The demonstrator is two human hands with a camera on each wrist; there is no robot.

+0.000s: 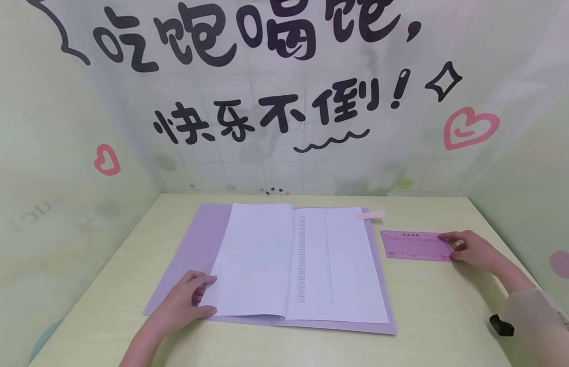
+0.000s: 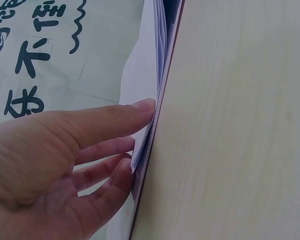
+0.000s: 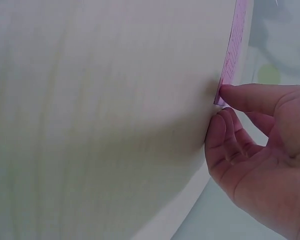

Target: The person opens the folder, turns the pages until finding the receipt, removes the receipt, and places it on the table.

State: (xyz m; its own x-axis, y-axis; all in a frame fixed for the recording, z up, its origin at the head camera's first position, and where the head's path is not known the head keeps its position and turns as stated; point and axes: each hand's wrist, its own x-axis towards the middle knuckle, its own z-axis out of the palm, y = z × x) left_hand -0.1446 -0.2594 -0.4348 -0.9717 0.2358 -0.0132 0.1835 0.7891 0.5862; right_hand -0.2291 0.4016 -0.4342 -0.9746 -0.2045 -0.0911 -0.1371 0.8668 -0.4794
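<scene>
A lilac folder (image 1: 188, 255) lies open on the table, with white sheets inside. The left-hand sheets (image 1: 252, 260) look blank, while the right-hand page (image 1: 353, 270) carries columns of small print. At the lower left corner of the sheets, my left hand (image 1: 185, 300) rests its thumb and fingers on the paper's edges, loosely spread. Right of the folder lies a thin pink printed form pad (image 1: 413, 245). My right hand (image 1: 474, 251) holds its right end between thumb and index finger. The other fingers curl beside the pad's end in the right wrist view (image 3: 230, 135).
A pale pink strip (image 1: 370, 215) sticks out from the folder's upper right edge. The wood-grain table (image 1: 266, 346) is enclosed by printed sheet walls (image 1: 266, 168) at the back and sides. A small black object (image 1: 501, 325) shows by the right sleeve (image 1: 537, 321).
</scene>
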